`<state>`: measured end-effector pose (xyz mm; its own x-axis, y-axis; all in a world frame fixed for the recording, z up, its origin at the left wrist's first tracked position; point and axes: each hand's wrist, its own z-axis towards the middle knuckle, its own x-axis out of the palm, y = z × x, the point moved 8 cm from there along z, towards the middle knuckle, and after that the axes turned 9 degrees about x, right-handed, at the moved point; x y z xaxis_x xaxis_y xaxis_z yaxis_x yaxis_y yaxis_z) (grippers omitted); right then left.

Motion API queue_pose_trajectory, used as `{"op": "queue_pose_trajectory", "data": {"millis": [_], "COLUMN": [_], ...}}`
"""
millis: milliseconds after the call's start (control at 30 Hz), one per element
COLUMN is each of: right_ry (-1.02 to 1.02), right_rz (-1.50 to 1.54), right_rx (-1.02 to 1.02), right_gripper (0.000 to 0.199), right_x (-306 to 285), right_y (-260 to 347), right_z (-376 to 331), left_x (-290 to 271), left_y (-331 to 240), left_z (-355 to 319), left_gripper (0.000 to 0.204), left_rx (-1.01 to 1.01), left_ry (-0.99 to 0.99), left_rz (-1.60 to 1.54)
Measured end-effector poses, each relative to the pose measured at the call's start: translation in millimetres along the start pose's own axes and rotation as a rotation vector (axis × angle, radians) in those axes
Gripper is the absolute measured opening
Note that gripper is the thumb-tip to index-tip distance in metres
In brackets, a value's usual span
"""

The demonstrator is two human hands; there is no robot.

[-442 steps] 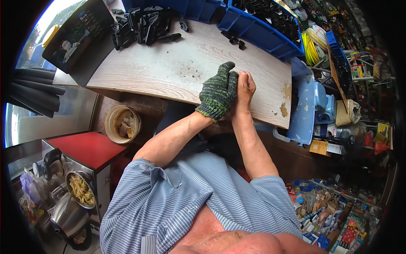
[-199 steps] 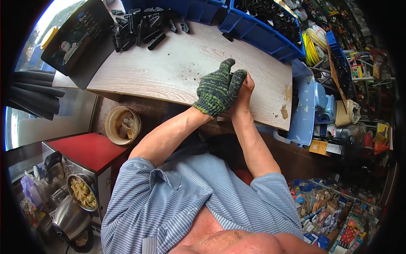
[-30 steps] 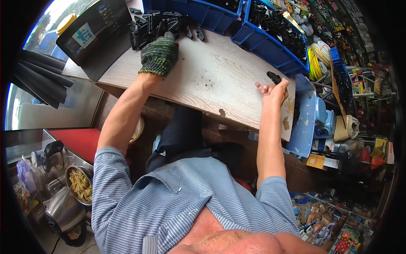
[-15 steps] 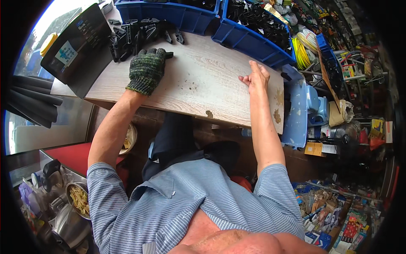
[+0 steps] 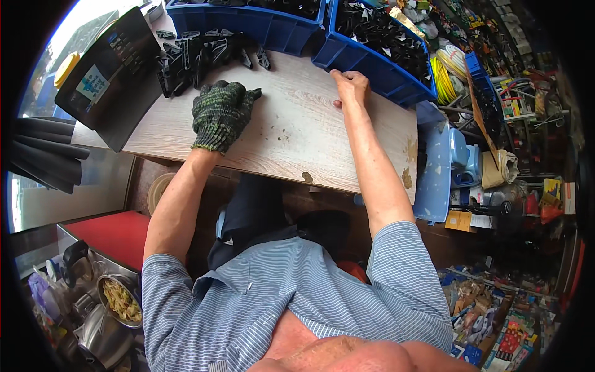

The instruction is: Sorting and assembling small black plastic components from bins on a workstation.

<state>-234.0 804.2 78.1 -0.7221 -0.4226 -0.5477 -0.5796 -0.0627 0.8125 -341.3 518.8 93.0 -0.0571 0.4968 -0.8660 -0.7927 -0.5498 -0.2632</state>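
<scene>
My left hand (image 5: 222, 116), in a dark green knitted glove, is palm down over the near left of the wooden tabletop (image 5: 297, 139). Its thumb sticks out to the right, and the bent fingertips are hidden below the knuckles. Just beyond it lies a pile of black plastic clip-like pieces (image 5: 199, 54), with a loose piece (image 5: 263, 59) to the right. Bare, my right hand (image 5: 353, 88) is at the far right of the tabletop, short of a blue bin. Its fingers are loosely bent, forefinger and thumb stand apart, and nothing shows between them.
Two blue bins hold black pieces: one at the back (image 5: 248, 23), one at back right (image 5: 378, 65). A black upright panel (image 5: 118, 68) stands on the left. A light-blue tub (image 5: 432, 167) adjoins the right edge. Cluttered shelves (image 5: 520, 111) line the right side.
My left hand has drawn back slightly from the pile, its thumb now pointing right. My right hand has moved left and away from me, and its fingers have bent.
</scene>
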Motion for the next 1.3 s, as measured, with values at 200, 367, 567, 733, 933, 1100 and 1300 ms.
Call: {"op": "queue_pose_trajectory", "data": {"millis": [200, 367, 567, 733, 933, 1100, 1300], "right_ry": [-0.013, -0.01, 0.052, 0.458, 0.747, 0.768, 0.664], "right_rz": [-0.157, -0.223, -0.132, 0.344, 0.612, 0.653, 0.623], "right_rx": [-0.076, -0.147, -0.166, 0.043, 0.079, 0.018, -0.027], "right_gripper": [0.034, 0.028, 0.026, 0.026, 0.02, 0.017, 0.019], "right_x": [3.9, 8.4, 2.2, 9.2, 17.7, 19.5, 20.9], "right_y": [8.5, 13.2, -1.8, -30.0, -43.7, -43.4, -53.3], "right_z": [-3.7, -2.7, 3.5, -24.9, -93.5, -117.2, -114.8], "left_x": [-0.1, 8.8, 2.0, -8.1, 26.4, 40.5, 43.0], "left_y": [-42.5, -53.4, -42.1, -27.2, -75.3, -85.8, -90.2], "left_z": [-9.2, -1.9, -5.2, -23.1, -25.7, -19.6, -17.8], "left_gripper": [0.023, 0.023, 0.03, 0.024, 0.033, 0.027, 0.018], "left_rx": [0.191, 0.18, 0.117, 0.092, -0.089, 0.024, 0.062], "left_ry": [-0.125, -0.15, -0.309, -0.544, -0.279, -0.172, -0.173], "left_rz": [-0.132, -0.196, -0.235, -0.509, -1.056, -1.073, -0.943]}}
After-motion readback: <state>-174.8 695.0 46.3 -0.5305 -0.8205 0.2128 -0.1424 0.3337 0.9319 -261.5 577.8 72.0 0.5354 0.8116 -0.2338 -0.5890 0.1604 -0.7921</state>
